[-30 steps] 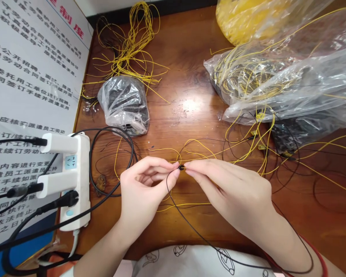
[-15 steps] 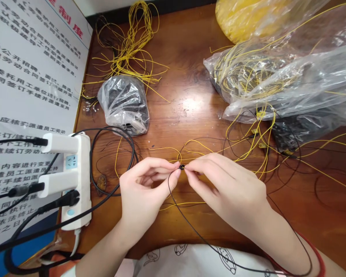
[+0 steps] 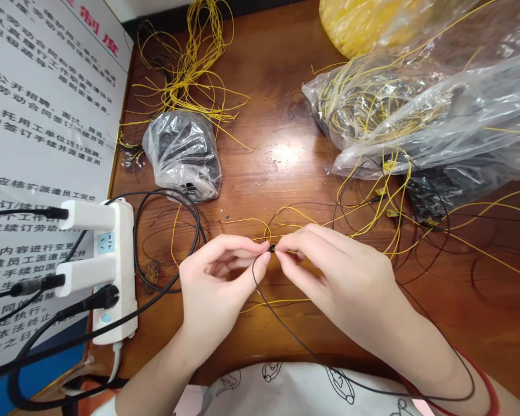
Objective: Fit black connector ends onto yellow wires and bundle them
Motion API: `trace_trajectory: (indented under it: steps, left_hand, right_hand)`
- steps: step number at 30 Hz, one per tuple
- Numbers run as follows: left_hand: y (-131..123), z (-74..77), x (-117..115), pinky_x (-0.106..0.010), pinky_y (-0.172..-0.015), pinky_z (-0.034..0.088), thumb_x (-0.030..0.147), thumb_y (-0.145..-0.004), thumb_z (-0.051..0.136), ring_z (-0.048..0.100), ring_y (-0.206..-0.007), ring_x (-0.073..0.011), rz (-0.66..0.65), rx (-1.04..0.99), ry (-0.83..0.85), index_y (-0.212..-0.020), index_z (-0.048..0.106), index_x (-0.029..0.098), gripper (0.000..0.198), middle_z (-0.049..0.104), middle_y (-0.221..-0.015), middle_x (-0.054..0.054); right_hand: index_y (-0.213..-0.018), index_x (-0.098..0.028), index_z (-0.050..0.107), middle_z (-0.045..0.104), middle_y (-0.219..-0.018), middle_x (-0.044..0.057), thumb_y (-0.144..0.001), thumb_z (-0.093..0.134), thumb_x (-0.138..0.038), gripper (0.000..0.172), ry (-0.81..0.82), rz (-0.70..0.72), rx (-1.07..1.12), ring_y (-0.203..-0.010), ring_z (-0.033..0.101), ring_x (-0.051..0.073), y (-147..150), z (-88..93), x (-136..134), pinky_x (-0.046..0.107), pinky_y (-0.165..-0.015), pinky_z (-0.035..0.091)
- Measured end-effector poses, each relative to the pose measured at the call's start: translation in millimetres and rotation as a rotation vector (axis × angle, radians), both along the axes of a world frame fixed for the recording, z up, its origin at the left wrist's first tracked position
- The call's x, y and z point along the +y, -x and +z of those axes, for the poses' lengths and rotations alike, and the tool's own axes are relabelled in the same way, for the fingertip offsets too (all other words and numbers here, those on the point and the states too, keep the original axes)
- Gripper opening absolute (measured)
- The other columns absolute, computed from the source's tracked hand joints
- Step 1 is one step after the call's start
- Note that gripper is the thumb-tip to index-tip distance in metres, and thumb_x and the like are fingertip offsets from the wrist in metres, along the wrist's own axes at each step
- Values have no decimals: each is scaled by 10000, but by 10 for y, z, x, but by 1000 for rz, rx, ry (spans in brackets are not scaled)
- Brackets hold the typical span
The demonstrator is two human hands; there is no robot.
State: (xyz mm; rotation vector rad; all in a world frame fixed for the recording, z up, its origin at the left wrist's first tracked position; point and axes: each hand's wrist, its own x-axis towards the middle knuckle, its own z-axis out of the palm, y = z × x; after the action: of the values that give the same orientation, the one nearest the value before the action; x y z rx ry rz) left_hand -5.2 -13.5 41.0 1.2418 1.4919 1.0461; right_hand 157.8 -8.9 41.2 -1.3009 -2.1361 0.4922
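Between my fingertips sits a small black connector [image 3: 272, 248]. My left hand [image 3: 221, 283] pinches it between thumb and forefinger. From the other side my right hand [image 3: 338, 277] closes thumb and forefinger at its right end, where a thin yellow wire seems to enter; the fingertips hide the exact contact. A thin black wire [image 3: 286, 327] loops down from the connector and runs right, below my right forearm. Behind my hands a yellow wire [image 3: 247, 220] curls up off the table.
At left stands a white power strip [image 3: 127, 260] with chargers and black cables. A plastic bag of black parts [image 3: 184, 153] lies behind it, beside a bundle of yellow wires [image 3: 190, 75]. Large clear bags [image 3: 372, 110] of wire fill the right, with tangled leads [image 3: 392, 202] before them.
The whole view has shifted slightly. Both hands keep their pinch at the connector, with the right fingers bent a little differently.
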Motion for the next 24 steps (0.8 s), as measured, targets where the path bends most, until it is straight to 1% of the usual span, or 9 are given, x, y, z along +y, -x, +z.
trace_trajectory:
  steps: [4, 9, 13, 17, 20, 24]
  left_hand:
    - [-1, -17, -5, -207, -636, 647, 142, -711, 799, 764, -681, -163, -14, 13, -8, -771, 715, 189, 113, 783, -753, -11]
    - [-10, -24, -10, -189, -644, 640, 114, -703, 797, 764, -686, -152, -13, -14, 0, -787, 714, 195, 143, 788, -762, -2]
    - [-12, -20, -2, -217, -656, 648, 147, -706, 804, 768, -705, -170, -4, 20, 24, -789, 715, 188, 128, 792, -783, -20]
    - [-15, -30, -8, -227, -658, 651, 173, -716, 801, 768, -708, -175, -5, 49, -4, -801, 721, 185, 118, 792, -788, -28]
    - [-21, -37, -17, -224, -661, 651, 160, -724, 791, 767, -710, -172, -13, 50, -21, -803, 725, 183, 106, 791, -794, -29]
    - [-21, -37, -25, -203, -663, 643, 117, -730, 778, 763, -701, -153, -20, 47, -51, -801, 726, 187, 112, 787, -795, -15]
  right_hand:
    - [-799, -182, 614, 657, -728, -6, -967, 498, -156, 205, 22, -3, 24, -662, 610, 110, -4, 20, -6, 228, -639, 468]
    - [-776, -169, 622, 660, -717, 4, -955, 516, -138, 211, 21, -9, 21, -662, 612, 118, -3, 21, -32, 235, -637, 470]
    - [-777, -173, 633, 667, -739, 9, -958, 521, -146, 214, -9, -18, 3, -695, 626, 124, -10, 12, -37, 245, -657, 489]
    - [-779, -168, 634, 675, -772, 22, -945, 529, -120, 203, -23, -12, 21, -728, 634, 129, -5, -8, -43, 248, -672, 502]
    - [-777, -173, 629, 679, -769, 23, -941, 528, -111, 202, -24, -36, 22, -723, 633, 134, 16, -22, -55, 258, -666, 503]
    - [-770, -181, 622, 682, -748, 9, -942, 547, -125, 196, 9, -77, 59, -698, 628, 117, 38, -31, -61, 235, -661, 493]
